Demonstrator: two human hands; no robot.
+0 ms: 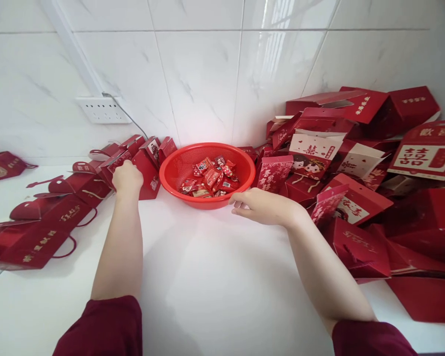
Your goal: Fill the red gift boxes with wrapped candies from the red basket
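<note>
My left hand is closed at the row of boxes on the left, its fingers mostly hidden behind the back of the hand. It appears to grip a red gift box that stands just left of the basket. A red plastic basket with a perforated wall sits against the tiled wall, holding several small wrapped candies in red packaging. At the basket's front right rim is my right hand, palm down, with loosely bent fingers and nothing visible in them.
More red gift boxes, some with cord handles, line the left side. A large heap of red and white boxes covers the right. Behind, a power strip with a grey cable is mounted on the wall. The tabletop is white.
</note>
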